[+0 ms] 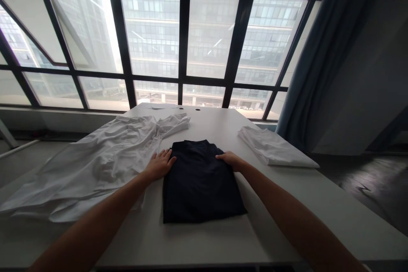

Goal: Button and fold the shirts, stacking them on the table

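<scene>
A dark navy folded shirt [202, 187] lies flat on the white table in front of me, its collar end pointing toward the windows. My left hand [160, 165] rests against the shirt's upper left edge, fingers stretched out and thumb spread over the cloth. On the opposite side, my right hand [230, 160] closes on the upper right edge, with its thumb side on top and the other fingers mostly hidden. To the left of the shirt, a rumpled white shirt [111, 157] is spread out, close to my left forearm.
The white table [216, 244] reaches toward the large windows [212, 36]. A folded white garment [277, 148] lies along its right edge. At the far end is flat white cloth or paper [153, 105]. A blue curtain [318, 63] hangs at the right.
</scene>
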### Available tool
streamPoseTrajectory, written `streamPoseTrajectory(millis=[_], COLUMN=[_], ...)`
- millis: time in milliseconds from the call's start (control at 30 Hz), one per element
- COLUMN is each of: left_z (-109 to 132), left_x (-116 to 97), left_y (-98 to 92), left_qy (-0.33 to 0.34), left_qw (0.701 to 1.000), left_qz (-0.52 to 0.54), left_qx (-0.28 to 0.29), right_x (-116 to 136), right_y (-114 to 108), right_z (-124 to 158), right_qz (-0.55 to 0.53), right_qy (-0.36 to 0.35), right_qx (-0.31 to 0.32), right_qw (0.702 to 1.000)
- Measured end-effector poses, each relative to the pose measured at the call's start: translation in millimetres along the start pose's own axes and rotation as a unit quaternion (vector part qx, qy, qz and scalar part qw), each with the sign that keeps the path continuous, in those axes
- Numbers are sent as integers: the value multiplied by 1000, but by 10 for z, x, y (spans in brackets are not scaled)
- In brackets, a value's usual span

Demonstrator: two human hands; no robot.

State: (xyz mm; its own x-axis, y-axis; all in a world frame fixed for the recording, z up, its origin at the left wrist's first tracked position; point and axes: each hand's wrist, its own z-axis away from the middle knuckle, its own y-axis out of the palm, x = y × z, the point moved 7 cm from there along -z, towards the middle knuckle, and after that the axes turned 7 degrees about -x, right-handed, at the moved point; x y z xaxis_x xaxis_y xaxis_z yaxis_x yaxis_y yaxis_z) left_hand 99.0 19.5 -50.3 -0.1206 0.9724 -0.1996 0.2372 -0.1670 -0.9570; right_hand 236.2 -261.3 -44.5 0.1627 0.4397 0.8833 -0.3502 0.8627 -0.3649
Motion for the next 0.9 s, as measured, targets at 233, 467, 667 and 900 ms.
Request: streamPoseTrajectory(millis=[233,467,667,900], left_z=[72,94,79,77], left_x=[-90,-154,-125,-117], left_y=[-16,-34,-3,19], left_qy=[-3,-4,-7,-2], left_qw=[1000,999,999,999], left_qz=[-4,-40,-42,-47], left_qx=[11,32,24,20], right_x=[300,778,1155,1703], right_y=[-734,-1452,-1636,-2792], right_z=[-269,-319,-410,-347], right_qz=[149,306,342,349], right_qy=[-99,-191,-210,-176], right_qx=[-98,-219,-219,-303], right_qw=[979,907,889,869])
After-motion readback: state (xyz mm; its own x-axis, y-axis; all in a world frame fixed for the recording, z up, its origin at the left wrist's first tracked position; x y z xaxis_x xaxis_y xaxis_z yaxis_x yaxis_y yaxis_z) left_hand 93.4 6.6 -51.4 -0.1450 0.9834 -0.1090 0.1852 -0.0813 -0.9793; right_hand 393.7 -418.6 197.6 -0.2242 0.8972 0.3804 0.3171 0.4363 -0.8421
